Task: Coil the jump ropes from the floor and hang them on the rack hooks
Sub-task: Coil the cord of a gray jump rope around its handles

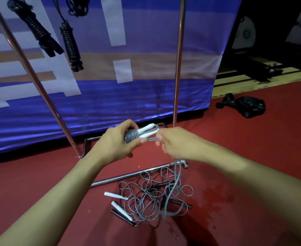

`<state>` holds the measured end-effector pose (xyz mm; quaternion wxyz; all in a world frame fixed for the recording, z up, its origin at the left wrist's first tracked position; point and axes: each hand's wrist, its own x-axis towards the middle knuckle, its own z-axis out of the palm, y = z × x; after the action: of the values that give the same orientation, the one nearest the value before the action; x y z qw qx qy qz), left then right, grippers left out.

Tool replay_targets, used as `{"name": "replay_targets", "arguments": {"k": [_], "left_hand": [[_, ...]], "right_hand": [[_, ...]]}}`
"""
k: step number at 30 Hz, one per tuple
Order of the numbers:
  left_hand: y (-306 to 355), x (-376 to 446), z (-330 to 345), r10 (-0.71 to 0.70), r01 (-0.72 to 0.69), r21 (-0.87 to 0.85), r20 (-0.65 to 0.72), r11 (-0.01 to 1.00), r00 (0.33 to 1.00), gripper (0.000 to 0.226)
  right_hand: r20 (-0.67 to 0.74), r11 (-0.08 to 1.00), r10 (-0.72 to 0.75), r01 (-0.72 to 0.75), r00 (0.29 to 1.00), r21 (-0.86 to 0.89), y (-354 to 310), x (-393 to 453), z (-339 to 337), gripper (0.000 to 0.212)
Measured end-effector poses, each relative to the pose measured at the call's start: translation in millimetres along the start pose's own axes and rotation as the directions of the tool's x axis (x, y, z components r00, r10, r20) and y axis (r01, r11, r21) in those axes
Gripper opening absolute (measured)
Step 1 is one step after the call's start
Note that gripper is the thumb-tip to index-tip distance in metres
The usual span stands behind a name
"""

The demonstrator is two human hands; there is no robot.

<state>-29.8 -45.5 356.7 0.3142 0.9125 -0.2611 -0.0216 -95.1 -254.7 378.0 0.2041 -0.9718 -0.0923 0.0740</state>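
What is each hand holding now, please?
Left hand: grips the coiled grey jump rope.
Right hand: pinches that rope's loose cord.

Red floor [252,148]; blue-white banner [128,96] behind; black bag [245,105] at right; dim light.

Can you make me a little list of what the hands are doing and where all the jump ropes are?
left hand: grips grey rope bundle with white handles
right hand: pinches the grey cord at the bundle
floor pile: tangled grey and black ropes, loose white handles
hung ropes: black coiled ones, upper left
rack poles: shiny metal
floor: red
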Motion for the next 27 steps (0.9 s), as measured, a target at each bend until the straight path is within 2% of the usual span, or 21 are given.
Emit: {"name": "replay_targets", "arguments": {"k": [3,6,8,11,13,14,16,18,20,22,24,25,27], "left_hand": [[0.8,0.2,9.0,0.038,-0.043,0.039,0.111,0.998,0.993,0.036],[-4.0,1.8,18.8,0.059,-0.081,0.122,0.174,0.989,0.983,0.039],[-8.5,1.9,21.4,0.066,-0.099,0.145,0.218,0.984,0.974,0.042],[-5.5,-0.7,20.9,0.082,-0.133,0.181,0.268,0.974,0.960,0.054],[2.1,-4.7,19.4,0.077,-0.135,0.200,0.275,0.970,0.958,0.065],[6.1,-7.0,19.1,0.078,-0.137,0.214,0.264,0.967,0.961,0.062],[15.2,-10.4,18.5,0.110,-0.156,0.223,0.209,0.962,0.972,0.041],[19.4,-11.2,16.7,0.131,-0.167,0.189,0.191,0.968,0.973,0.047],[19.3,-11.6,14.1,0.176,-0.209,0.112,0.245,0.972,0.953,0.062],[20.1,-13.7,8.3,0.198,-0.230,0.070,0.315,0.971,0.928,0.063],[20.5,-14.5,2.0,0.178,-0.211,0.049,0.376,0.976,0.910,0.058],[20.0,-14.4,-0.9,0.155,-0.182,0.029,0.404,0.983,0.902,0.053],[18.1,-14.6,-6.4,0.124,-0.131,-0.016,0.464,0.991,0.877,0.040]], "right_hand": [[0.055,0.989,0.068,-0.060,0.996,-0.133,-0.3,-1.2,-13.0,0.031],[0.045,0.994,0.091,-0.088,0.995,-0.067,-1.7,-4.0,-11.4,0.034],[0.047,0.984,0.025,-0.017,0.999,-0.175,-5.6,-7.1,-8.9,0.033],[0.005,0.905,-0.111,0.103,0.994,-0.412,-9.0,-10.8,-9.9,0.033],[-0.047,0.872,-0.223,0.178,0.974,-0.456,-9.5,-10.2,-13.8,0.029],[-0.061,0.867,-0.266,0.211,0.962,-0.452,-9.3,-9.8,-16.1,0.027],[-0.082,0.862,-0.342,0.278,0.936,-0.425,-5.7,-8.6,-22.5,0.023],[-0.091,0.829,-0.415,0.335,0.905,-0.448,2.7,-5.4,-27.2,0.018],[-0.074,0.816,-0.439,0.363,0.895,-0.449,11.2,-1.9,-29.9,0.020],[-0.032,0.862,-0.436,0.407,0.900,-0.301,17.5,-2.4,-30.9,0.021],[0.034,0.898,-0.424,0.425,0.905,-0.109,22.1,-6.1,-33.3,0.015],[0.072,0.903,-0.420,0.424,0.905,-0.065,23.6,-8.2,-34.5,0.008],[0.126,0.901,-0.419,0.429,0.899,-0.064,28.6,-9.8,-35.5,0.013]]}}
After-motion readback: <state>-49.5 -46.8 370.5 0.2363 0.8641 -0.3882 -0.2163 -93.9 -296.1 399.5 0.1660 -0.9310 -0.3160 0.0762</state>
